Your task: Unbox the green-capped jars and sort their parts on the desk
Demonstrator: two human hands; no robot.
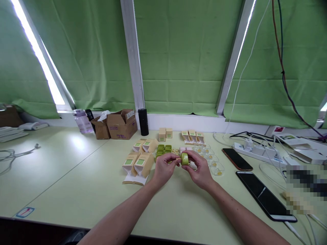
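My right hand (201, 170) grips a small glossy green pot (184, 159), turned on its side, between thumb and fingers. Pinched in my left hand (164, 168) is a small tan piece (178, 158) at the pot's left side; its kind is too small to make out. Just behind my left hand stand several more green pots (160, 147), with small yellowish pieces (175, 151) beside them. Pale pink pieces (183, 149) lie behind the held pot, partly hidden. Clear plastic domed covers (217, 168) with yellow spots sit beyond my right hand.
Open tan cartons with green labels (143, 162) stand left of my hands. More cartons (193, 137) and closed boxes (162, 134) are behind. Two phones (264, 194), a power strip (258, 153) and cables lie right. Cardboard boxes (122, 126), a bottle (83, 121) and a black cylinder (143, 122) line the back.
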